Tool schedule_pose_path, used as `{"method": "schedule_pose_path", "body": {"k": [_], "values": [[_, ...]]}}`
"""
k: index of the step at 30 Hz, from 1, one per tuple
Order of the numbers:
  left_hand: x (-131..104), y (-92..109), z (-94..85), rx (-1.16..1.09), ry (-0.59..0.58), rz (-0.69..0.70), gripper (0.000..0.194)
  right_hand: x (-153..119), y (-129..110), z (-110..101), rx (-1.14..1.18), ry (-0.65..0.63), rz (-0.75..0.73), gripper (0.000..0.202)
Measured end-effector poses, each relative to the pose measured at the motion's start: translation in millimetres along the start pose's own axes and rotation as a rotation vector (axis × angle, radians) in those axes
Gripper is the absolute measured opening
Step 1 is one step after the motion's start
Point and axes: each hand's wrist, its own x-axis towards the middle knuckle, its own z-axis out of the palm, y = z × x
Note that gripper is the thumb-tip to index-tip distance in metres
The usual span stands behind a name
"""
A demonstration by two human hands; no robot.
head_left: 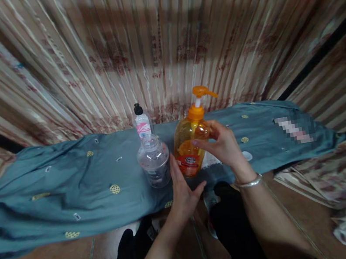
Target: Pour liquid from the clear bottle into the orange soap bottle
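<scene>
An orange, see-through pump bottle (187,153) with an orange pump head leans a little to the right. My right hand (225,143) grips its upper right side, thumb across the front and fingers behind. My left hand (184,194) is at the bottle's lower left, fingers stretched along its side and thumb spread apart below. I cannot tell how firmly it touches. Just left of my left fingertips stands a clear, wide-bodied plastic bottle (154,163) without a cap. Behind that is a clear bottle (142,125) with a black cap and pink label.
A blue-green patterned cloth (86,188) covers the long narrow table. Something white (210,160) lies behind my right hand, with a pale round disc (247,155) beside it. A blurred-out patch (295,129) is at the right. Striped curtains (153,53) hang behind and at both sides.
</scene>
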Motion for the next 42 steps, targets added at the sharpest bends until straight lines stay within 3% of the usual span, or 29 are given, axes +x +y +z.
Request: {"method": "schedule_pose_path", "body": {"k": [6,12,14,16,20,24,29,31,36,39,42], "values": [[18,-8,12.4,-0.05,0.072,-0.077,0.135,-10,-2,6,-0.156,-0.082,0.003,0.067],[21,-11,17.3,-0.085,0.113,-0.12,0.134,-12,-9,-3,-0.268,-0.209,-0.005,0.058],[20,-10,18.0,-0.093,0.113,-0.123,0.13,-12,-12,-4,-0.237,-0.207,-0.034,0.06],[17,-10,17.9,-0.098,0.108,-0.119,0.126,-11,-15,0,-0.155,-0.123,-0.062,0.063],[11,-9,17.0,-0.109,0.083,-0.113,0.119,-11,-20,13,-0.043,0.049,0.012,0.045],[9,-9,15.7,-0.116,0.085,-0.119,0.117,-12,-22,20,0.087,-0.02,0.074,0.036],[9,-7,12.6,-0.116,0.092,-0.114,0.117,-9,-18,14,0.263,-0.241,0.067,0.039],[8,-7,11.2,-0.115,0.086,-0.113,0.116,-8,-16,13,0.265,-0.227,0.05,0.046],[8,-6,9.2,-0.113,0.079,-0.117,0.115,-6,-9,18,0.159,0.01,-0.02,0.058],[9,-5,8.8,-0.113,0.077,-0.117,0.114,-5,-7,17,0.22,-0.036,-0.027,0.049],[9,-4,8.2,-0.113,0.077,-0.117,0.116,-3,-7,13,0.305,-0.163,-0.023,0.044]]}}
